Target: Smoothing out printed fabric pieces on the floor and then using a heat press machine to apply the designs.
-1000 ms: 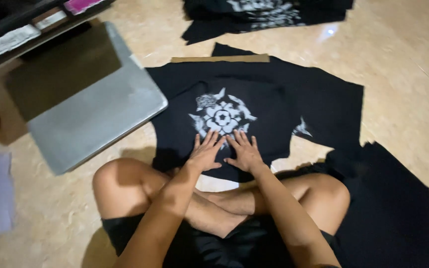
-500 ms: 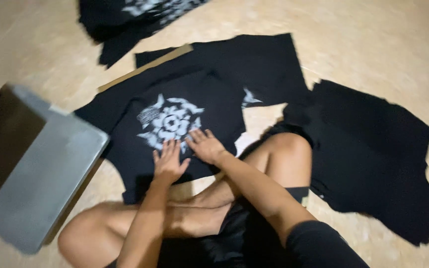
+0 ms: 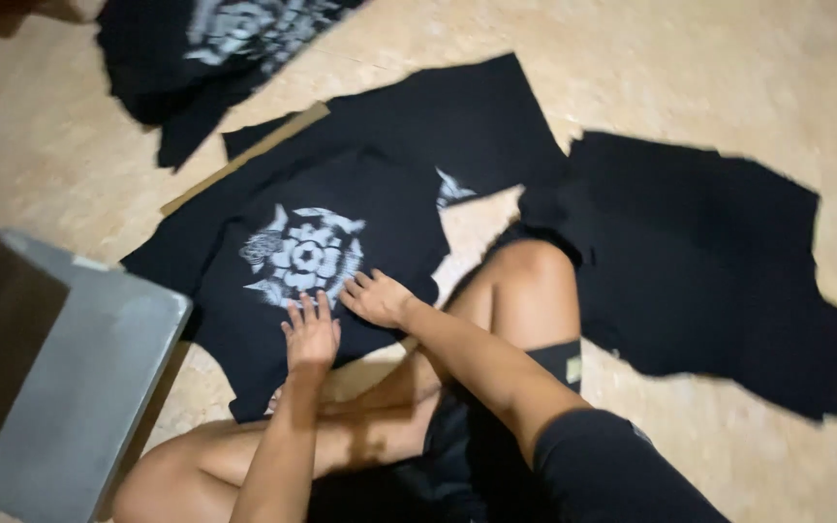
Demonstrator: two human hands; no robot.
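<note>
Both palms flat, fingers spread: left hand (image 3: 311,337) and right hand (image 3: 377,298) pressing black printed shirt (image 3: 341,203), gripping nothing. Risk of wrinkling or dragging the white print (image 3: 304,256) through uneven pressure.

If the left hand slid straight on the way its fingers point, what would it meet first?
The left hand lies flat on the black cloth piece, fingers pointing away from the body. Going on, it would first cross the white flower-like print, right at its fingertips; past that, probably more black cloth.
</note>
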